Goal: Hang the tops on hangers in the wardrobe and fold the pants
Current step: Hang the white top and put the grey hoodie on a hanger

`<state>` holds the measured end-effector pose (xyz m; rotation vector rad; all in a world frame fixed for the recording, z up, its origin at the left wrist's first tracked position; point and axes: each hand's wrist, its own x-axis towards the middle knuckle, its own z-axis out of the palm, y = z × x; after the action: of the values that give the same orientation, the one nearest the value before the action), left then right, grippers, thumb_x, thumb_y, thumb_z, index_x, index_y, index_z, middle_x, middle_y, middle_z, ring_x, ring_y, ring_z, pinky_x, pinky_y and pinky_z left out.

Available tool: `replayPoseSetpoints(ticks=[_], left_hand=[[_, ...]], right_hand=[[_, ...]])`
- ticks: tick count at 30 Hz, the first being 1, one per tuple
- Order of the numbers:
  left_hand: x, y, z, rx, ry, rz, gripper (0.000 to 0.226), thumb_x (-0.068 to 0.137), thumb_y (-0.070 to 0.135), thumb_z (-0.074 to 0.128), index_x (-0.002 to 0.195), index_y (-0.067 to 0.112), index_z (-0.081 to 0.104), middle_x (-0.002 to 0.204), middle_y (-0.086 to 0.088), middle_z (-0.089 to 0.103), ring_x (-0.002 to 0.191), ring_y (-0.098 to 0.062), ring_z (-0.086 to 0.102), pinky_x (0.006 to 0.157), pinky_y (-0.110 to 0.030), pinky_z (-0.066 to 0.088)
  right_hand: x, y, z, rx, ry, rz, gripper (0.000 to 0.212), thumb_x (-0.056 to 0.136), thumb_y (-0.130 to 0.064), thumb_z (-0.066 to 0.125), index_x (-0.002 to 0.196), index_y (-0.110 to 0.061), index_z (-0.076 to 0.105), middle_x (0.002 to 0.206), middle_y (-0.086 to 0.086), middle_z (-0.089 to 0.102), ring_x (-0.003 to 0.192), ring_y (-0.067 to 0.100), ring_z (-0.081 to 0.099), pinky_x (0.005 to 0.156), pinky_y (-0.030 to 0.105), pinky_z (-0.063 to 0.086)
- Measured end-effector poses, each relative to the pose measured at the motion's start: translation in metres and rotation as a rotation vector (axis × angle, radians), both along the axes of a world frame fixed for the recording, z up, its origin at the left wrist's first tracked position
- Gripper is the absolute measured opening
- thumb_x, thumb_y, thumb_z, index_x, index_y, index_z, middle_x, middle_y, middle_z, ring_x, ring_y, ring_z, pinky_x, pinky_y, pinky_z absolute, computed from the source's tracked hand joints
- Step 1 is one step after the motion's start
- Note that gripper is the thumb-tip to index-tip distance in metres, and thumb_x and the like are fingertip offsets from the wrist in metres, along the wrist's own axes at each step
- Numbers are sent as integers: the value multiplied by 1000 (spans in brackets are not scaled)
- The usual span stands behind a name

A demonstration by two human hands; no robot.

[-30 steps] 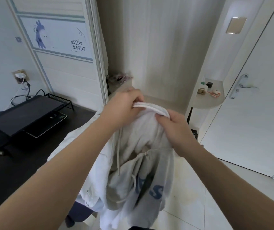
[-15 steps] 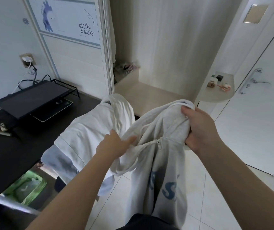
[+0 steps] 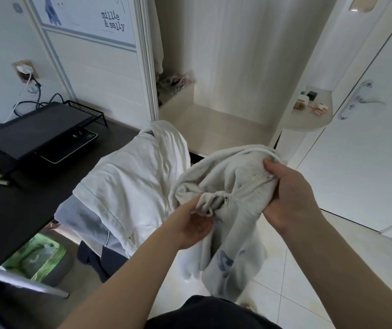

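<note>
A light grey zip hoodie [image 3: 228, 181] with blue lettering hangs bunched between my hands over the tiled floor. My right hand [image 3: 290, 193] grips its upper edge near the collar. My left hand [image 3: 190, 224] holds a gathered fold of it beside the zipper. To the left, a white garment [image 3: 133, 184] lies draped over a chair back, with a pale blue-grey piece [image 3: 81, 217] under it. The open wardrobe [image 3: 225, 74] stands straight ahead; I see no hanger.
A dark desk [image 3: 12, 210] with a black monitor stand [image 3: 35, 129] is at the left. A green-lined bin [image 3: 38, 255] sits under it. A small corner shelf [image 3: 313, 115] with bottles and a white door [image 3: 368, 143] are at the right.
My hands dropped from chest height and moved apart. The hoodie came off the chair pile to the right, and my left hand shifted its hold to a fold by the zipper.
</note>
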<state>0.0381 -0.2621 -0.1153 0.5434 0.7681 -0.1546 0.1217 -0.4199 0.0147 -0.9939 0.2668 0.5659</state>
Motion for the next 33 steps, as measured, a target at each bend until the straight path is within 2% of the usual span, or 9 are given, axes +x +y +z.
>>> replayPoseSetpoints(ticks=[1, 3, 6, 9, 12, 16, 21, 26, 33], left_hand=[[5, 1, 4, 11, -16, 79, 16, 94, 17, 66, 101, 3, 71, 83, -11, 66, 68, -21, 67, 65, -35, 62], [15, 14, 17, 37, -5, 215, 24, 97, 5, 55, 75, 2, 66, 68, -9, 58, 51, -15, 58, 54, -27, 58], [24, 35, 46, 255, 31, 258, 21, 97, 3, 50, 76, 6, 52, 63, -7, 48, 47, -11, 44, 41, -16, 41], [25, 46, 74, 495, -72, 235, 17, 98, 3, 53, 81, 5, 55, 58, -8, 55, 46, -14, 52, 41, -17, 41], [20, 49, 97, 669, -216, 158, 7, 96, 7, 63, 98, 6, 69, 88, -14, 73, 77, -23, 69, 68, -34, 59], [16, 52, 115, 906, -231, 86, 6, 93, 20, 71, 95, 21, 76, 101, -6, 78, 100, -26, 73, 89, -44, 60], [15, 58, 129, 1087, -239, 110, 9, 92, 24, 71, 98, 24, 76, 96, 1, 78, 100, -23, 72, 89, -42, 59], [33, 74, 161, 1164, -272, 156, 9, 94, 25, 67, 96, 21, 74, 81, -5, 74, 74, -22, 67, 55, -28, 49], [93, 103, 263, 1291, -470, 207, 8, 86, 27, 64, 83, 26, 71, 68, 5, 72, 63, -11, 69, 52, -23, 49]], right_hand=[[1, -3, -1, 6, 11, -7, 19, 99, -18, 60, 103, -2, 70, 123, 11, 70, 115, 24, 67, 104, 37, 51], [1, -9, -7, 15, -14, 38, 16, 99, -17, 56, 97, -7, 69, 109, 6, 73, 103, 21, 73, 90, 34, 58], [6, -18, -22, -55, -86, 56, 23, 99, -13, 54, 84, -11, 70, 77, 5, 72, 66, 16, 73, 64, 32, 62], [18, -24, -34, -153, -106, 34, 13, 94, -11, 64, 83, -5, 71, 79, 11, 72, 73, 19, 73, 67, 34, 61], [35, -24, -47, -226, -167, 81, 14, 92, -17, 69, 100, -4, 70, 92, 12, 77, 82, 24, 76, 65, 34, 60], [63, -23, -65, -370, -86, 49, 23, 99, -27, 59, 112, -9, 64, 102, 10, 75, 87, 28, 74, 69, 42, 61], [82, -12, -65, -384, 26, 123, 14, 99, -16, 58, 106, -5, 58, 97, 18, 69, 77, 34, 74, 57, 43, 60], [98, 11, -20, -350, -187, 200, 20, 94, -15, 66, 107, 0, 63, 97, 20, 73, 77, 31, 76, 61, 40, 60], [142, 37, 84, -357, -521, 130, 39, 94, -6, 64, 129, -4, 48, 116, 21, 65, 89, 33, 73, 64, 38, 61]])
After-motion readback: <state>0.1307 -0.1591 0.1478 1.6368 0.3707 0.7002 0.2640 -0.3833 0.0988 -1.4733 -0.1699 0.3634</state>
